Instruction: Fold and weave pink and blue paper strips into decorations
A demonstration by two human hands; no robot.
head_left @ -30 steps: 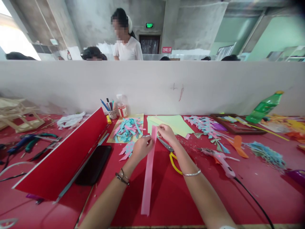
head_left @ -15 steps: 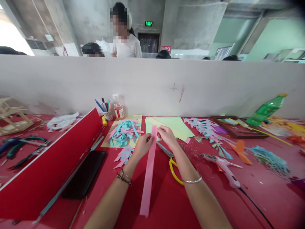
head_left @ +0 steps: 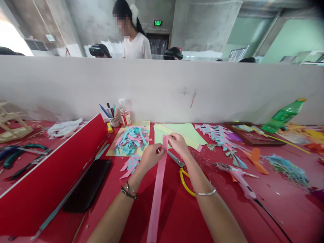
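Head cam: looking at both hands, left hand (head_left: 152, 155) and right hand (head_left: 179, 144), pinched on the top end of a pink strip (head_left: 157, 195) mid-frame, fingertips nearly meeting there. Hard to tell how firmly. Would worry most about a skewed pull: could easily crease or tear such thin-looking stuff by tugging harder with one side than the other. Also worth watching the long tail, running down and out through the bottom of the frame. Can't see the far end, so might snag it on something and kink it.

Next hazard, just right of the strip: scissors (head_left: 177, 159), partly hidden behind the right arm (head_left: 215, 209). Might bump those or nick the strip's edge with a careless swing. Check left of centre too: woven pink-and-blue piece (head_left: 132, 164) near the left hand, loose snippets (head_left: 131, 140) beyond. Could scatter both in one sweep. Over on the right of the frame, a glue gun (head_left: 239, 178) on the desk (head_left: 177, 221), showing a red light (head_left: 236, 172). Possibly hot, so wouldn't reach over blind.
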